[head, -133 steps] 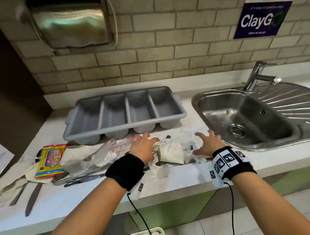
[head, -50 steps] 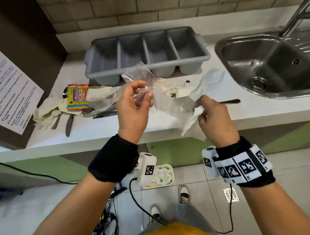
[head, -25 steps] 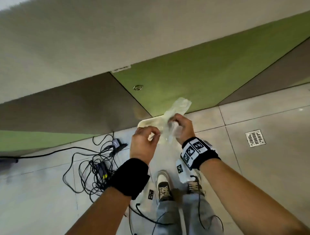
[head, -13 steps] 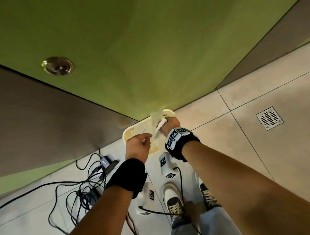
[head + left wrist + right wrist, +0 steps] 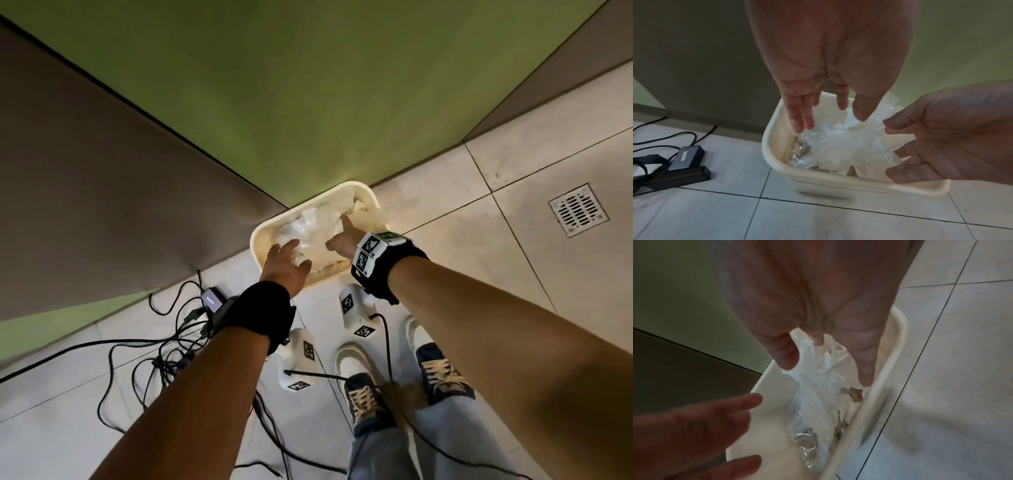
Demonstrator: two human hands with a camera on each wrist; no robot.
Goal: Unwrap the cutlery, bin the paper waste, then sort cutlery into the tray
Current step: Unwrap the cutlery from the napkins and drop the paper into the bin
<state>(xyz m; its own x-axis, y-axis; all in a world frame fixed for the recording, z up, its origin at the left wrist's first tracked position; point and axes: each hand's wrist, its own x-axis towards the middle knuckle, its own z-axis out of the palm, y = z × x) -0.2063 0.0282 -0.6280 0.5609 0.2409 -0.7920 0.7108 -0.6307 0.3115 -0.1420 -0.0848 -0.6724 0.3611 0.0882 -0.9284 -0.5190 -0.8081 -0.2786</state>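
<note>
Both hands over cream bin (image 5: 260, 233) on floor, set vs green/brown panel. Left hand (image 5: 286, 265) above near-left corner of bin, fingers (image 5: 797, 116) straight, slightly apart, pointing down into it, holding nothing; tips just above clear plastic wrap (image 5: 807, 146), contact can't tell. Right hand (image 5: 342, 236) over right side of bin, fingers (image 5: 785, 352) spread and relaxed, pointing down; white paper waste (image 5: 813, 368) hangs just under thumb and middle fingertips, touching or free can't tell, no pinch visible. Paper + plastic form one crumpled strip, long axis roughly vertical in right wrist view, top end at right fingertips, lower end down in bin by its right wall. More crumpled white paper already in bin, w/ some brownish bits underneath. Bin rim rounded, long side running toward panel. Black cables (image 5: 164, 346) + small black adapter (image 5: 686, 157) on tiles left of bin, apart from it. Floor drain (image 5: 578, 209) well to right. White wrist-cam units w/ square markers (image 5: 352, 308) hanging under both wrists; shoes (image 5: 366, 397) near bottom of head view.
</note>
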